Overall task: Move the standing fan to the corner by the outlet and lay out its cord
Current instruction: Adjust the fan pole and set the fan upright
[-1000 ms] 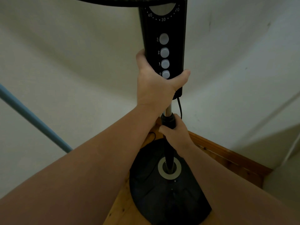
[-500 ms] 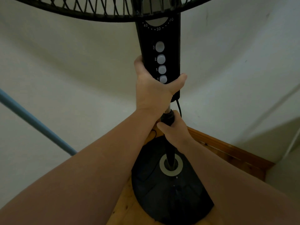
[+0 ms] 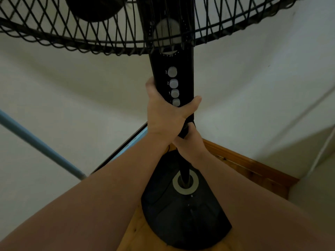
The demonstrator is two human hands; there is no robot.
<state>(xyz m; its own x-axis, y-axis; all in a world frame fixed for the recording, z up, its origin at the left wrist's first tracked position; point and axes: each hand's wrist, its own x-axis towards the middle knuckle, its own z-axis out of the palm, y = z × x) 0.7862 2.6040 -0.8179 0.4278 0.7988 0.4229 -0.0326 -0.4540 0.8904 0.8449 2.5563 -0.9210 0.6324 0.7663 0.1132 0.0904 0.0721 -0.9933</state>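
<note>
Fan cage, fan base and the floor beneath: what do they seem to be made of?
Cage: thin black wire, likely painted metal, judging by the fine bent spokes and the rim band. Base: probably black plastic, matte with moulded ridges. Floor: wood, warm orange with visible grain and knots, seemingly varnished.

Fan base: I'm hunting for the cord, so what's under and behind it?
Wooden floor lies under the fan base; wooden skirting and white wall behind. Forearms cover the rest; no cord is clearly visible.
</note>
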